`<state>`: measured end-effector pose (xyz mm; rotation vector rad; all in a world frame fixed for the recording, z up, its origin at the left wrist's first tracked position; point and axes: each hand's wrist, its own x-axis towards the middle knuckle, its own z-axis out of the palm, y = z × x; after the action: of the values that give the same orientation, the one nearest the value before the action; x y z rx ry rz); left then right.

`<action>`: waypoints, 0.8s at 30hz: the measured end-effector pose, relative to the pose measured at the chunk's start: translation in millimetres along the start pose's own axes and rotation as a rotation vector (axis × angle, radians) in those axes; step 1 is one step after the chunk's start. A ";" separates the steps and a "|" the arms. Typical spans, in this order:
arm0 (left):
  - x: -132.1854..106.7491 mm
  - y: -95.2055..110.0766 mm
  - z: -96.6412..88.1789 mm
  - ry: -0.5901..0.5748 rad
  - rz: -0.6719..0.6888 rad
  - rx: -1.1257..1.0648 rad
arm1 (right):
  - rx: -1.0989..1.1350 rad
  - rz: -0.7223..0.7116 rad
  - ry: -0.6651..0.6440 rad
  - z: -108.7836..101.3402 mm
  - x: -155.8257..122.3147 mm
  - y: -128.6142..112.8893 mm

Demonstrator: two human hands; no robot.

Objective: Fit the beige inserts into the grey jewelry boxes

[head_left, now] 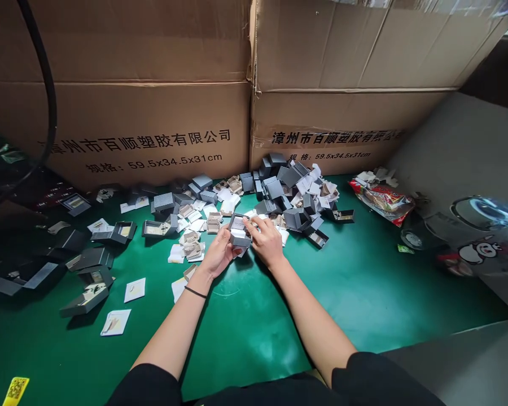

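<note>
A small dark grey hinged box (239,239) with its lid up and a pale insert inside is between my two hands, over the middle of the table. My left hand (218,255) grips it from the left and below. From the right, the bent fingers of my right hand (267,241) close on its edge near the white insert; their tips are partly hidden. Just left of the box lie crumpled beige and white inserts (191,248). Behind it and to the right is a heap of grey boxes (275,189) mixed with white pieces.
Large cardboard cartons (152,124) wall off the back of the green table (245,338). More open grey boxes (95,259) and white cards (115,322) lie at left. A red snack bag (383,200) and a clear plastic container (478,225) stand at right. A black cable (48,84) hangs upper left.
</note>
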<state>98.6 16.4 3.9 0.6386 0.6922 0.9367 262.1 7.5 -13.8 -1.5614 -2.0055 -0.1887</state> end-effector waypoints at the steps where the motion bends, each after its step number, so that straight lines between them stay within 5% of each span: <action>1: 0.0 0.1 0.0 0.001 0.000 -0.002 | -0.014 -0.006 0.004 0.3 -0.2 0.3; 10: 0.9 -1.1 -1.8 -0.007 0.002 -0.010 | -0.087 -0.049 0.033 2.7 -1.2 -2.5; 24: 0.2 -1.7 -3.7 -0.037 0.000 -0.064 | 0.014 0.064 -0.131 -2.0 -1.9 -9.4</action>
<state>96.7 16.5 0.3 0.5980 0.6272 0.9408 254.4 2.1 -10.9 -1.6647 -2.0474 -0.0474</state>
